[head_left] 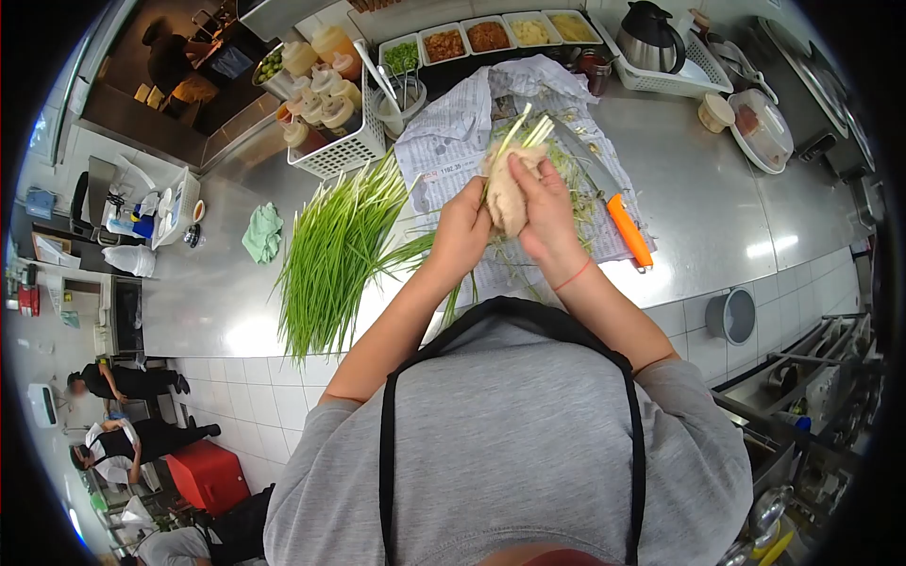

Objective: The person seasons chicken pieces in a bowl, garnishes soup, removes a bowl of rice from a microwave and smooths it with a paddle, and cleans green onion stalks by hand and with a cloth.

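Over the newspaper (439, 146), both hands work on a small bunch of scallions (536, 130), its white ends pointing away from me. A beige cloth (508, 203) is bunched round the stalks. My right hand (545, 209) closes on the cloth, thumb on top. My left hand (462, 226) grips the bunch lower down, where green leaves trail out to the left; its fingertips are partly hidden. A large pile of scallions (335, 255) lies to the left. Right of my hands rests a knife (625, 226) with an orange handle. Peelings (580, 193) litter the paper.
A white basket of sauce bottles (344, 146) stands at the back left. Trays of chopped ingredients (486, 38) line the back. A green cloth (262, 233) lies on the steel counter (217, 292). At right are a steel jug (649, 40) and lidded container (763, 132). Co-workers stand at left.
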The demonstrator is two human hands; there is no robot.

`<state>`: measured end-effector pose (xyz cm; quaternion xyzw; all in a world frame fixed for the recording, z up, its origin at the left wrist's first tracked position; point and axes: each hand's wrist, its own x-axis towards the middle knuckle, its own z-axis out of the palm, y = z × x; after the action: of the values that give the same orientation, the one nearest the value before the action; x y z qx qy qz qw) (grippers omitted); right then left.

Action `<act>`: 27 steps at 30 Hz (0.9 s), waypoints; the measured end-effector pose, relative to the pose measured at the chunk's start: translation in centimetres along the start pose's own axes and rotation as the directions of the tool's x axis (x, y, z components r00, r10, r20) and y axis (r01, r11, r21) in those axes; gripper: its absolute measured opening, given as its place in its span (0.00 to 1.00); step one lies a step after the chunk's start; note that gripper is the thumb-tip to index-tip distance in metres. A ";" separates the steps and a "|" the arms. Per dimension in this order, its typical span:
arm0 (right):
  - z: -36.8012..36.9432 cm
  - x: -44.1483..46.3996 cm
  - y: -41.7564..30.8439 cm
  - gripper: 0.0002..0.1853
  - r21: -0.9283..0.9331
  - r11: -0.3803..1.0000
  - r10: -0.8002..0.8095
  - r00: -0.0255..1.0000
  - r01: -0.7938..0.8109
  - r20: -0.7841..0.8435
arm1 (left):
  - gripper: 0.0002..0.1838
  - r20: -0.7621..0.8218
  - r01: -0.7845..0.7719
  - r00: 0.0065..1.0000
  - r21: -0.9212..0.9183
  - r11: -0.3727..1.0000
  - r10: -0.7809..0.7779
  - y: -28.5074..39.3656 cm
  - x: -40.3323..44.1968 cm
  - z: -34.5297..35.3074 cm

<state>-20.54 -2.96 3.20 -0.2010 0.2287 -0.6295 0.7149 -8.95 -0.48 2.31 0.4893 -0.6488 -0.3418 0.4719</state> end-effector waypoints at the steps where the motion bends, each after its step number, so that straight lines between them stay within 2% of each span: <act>1: -0.2 0.5 -0.5 0.12 -0.001 1.000 -0.001 1.000 0.001 0.003 | 0.06 0.060 0.079 0.995 0.037 0.996 -0.081 1.0 -0.1 -0.3; 2: -0.5 1.1 -1.2 0.13 -0.016 1.000 -0.016 1.000 0.016 -0.022 | 0.07 0.118 0.152 0.980 0.077 0.985 -0.161 1.7 -0.2 -0.4; 3: -1.0 1.8 -2.1 0.14 -0.032 0.999 -0.033 0.998 0.031 -0.049 | 0.07 0.119 0.147 0.981 0.076 0.986 -0.155 1.5 -0.5 -0.4; 5: -3.6 4.1 -4.1 0.15 -0.056 0.987 -0.149 0.989 0.148 -0.017 | 0.10 0.140 0.200 0.971 -0.035 0.979 -0.193 0.5 -1.3 -0.3; 6: -4.6 4.9 -5.7 0.15 -0.058 0.987 -0.148 0.989 0.147 -0.018 | 0.10 0.141 0.201 0.971 -0.037 0.979 -0.194 0.1 -1.4 -0.5; 8: -5.5 5.9 -8.1 0.16 0.086 0.968 -0.233 0.972 0.235 -0.027 | 0.10 0.134 0.303 0.952 -0.256 0.918 -0.276 -0.6 -1.7 -1.4; 9: -5.7 5.7 -7.5 0.16 0.087 0.969 -0.231 0.973 0.232 -0.023 | 0.10 0.129 0.302 0.952 -0.255 0.919 -0.277 -0.4 -1.4 -1.5; 10: -6.0 5.1 -6.4 0.17 0.091 0.988 -0.143 0.974 0.129 0.174 | 0.10 0.119 0.302 0.953 -0.311 0.901 -0.278 0.0 -0.9 -1.7; 11: -6.3 4.3 -5.6 0.18 0.073 0.997 -0.051 0.931 0.026 0.363 | 0.10 0.110 0.300 0.954 -0.367 0.880 -0.279 0.4 -0.5 -1.8; 12: -4.3 2.1 -4.5 0.20 0.140 0.985 0.066 0.972 -0.099 0.224 | 0.10 0.100 0.306 0.952 -0.371 0.877 -0.290 0.9 -0.2 -1.6; 14: -1.6 -0.6 -2.5 0.19 0.141 0.969 0.185 0.972 -0.205 0.144 | 0.09 0.144 0.310 0.951 -0.372 0.875 -0.275 -0.1 0.2 -1.4; 16: -1.1 -1.8 0.7 0.17 0.010 0.995 0.101 0.984 -0.103 0.145 | 0.10 0.199 0.323 0.943 -0.366 0.873 -0.266 -0.6 0.1 -1.0; 17: -0.9 -1.6 1.6 0.17 0.013 0.995 0.096 0.986 -0.099 0.139 | 0.11 0.110 0.181 0.981 -0.270 0.946 -0.157 -0.6 0.0 -0.4; 18: -0.6 -1.3 2.1 0.16 -0.062 0.996 0.074 0.993 -0.069 0.088 | 0.14 0.032 0.036 0.999 -0.161 0.986 -0.031 -0.6 -0.1 0.1; 19: -0.4 -1.0 2.2 0.17 -0.138 0.989 0.051 0.998 -0.045 0.041 | 0.14 0.035 0.034 0.999 -0.162 0.986 -0.029 -0.7 -0.3 0.1; 21: -0.1 -0.6 1.8 0.16 -0.086 0.995 0.059 0.998 -0.057 0.015 | 0.21 0.071 0.076 0.995 -0.167 0.983 -0.065 -1.0 -0.5 -0.3; 22: 0.1 -0.6 1.7 0.15 -0.066 0.996 0.062 0.998 -0.061 0.013 | 0.21 0.066 0.075 0.996 -0.167 0.983 -0.065 -1.0 -0.5 -0.3; 24: 0.5 -0.5 0.7 0.15 -0.047 0.996 0.072 0.997 -0.071 0.012 | 0.13 0.031 0.092 0.996 -0.257 0.962 -0.087 -0.9 -0.6 -0.3; 25: 0.7 -0.2 -0.5 0.14 -0.041 0.997 0.072 0.997 -0.071 0.004 | 0.13 0.027 0.092 0.996 -0.258 0.962 -0.088 -0.6 -0.7 -0.6; 26: 0.5 0.4 -1.5 0.13 -0.036 0.997 0.069 0.998 -0.069 -0.003 | 0.06 0.103 0.206 0.977 -0.203 0.957 -0.189 -0.1 -1.0 -1.1; 27: 0.0 1.0 -2.0 0.13 -0.037 0.997 0.067 0.998 -0.068 -0.003 | 0.06 0.175 0.314 0.941 -0.138 0.939 -0.289 0.4 -1.2 -1.3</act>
<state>-22.05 -4.23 4.30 -0.2057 0.2474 -0.6008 0.7318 -7.76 0.77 2.78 0.5151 -0.5697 -0.4988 0.4018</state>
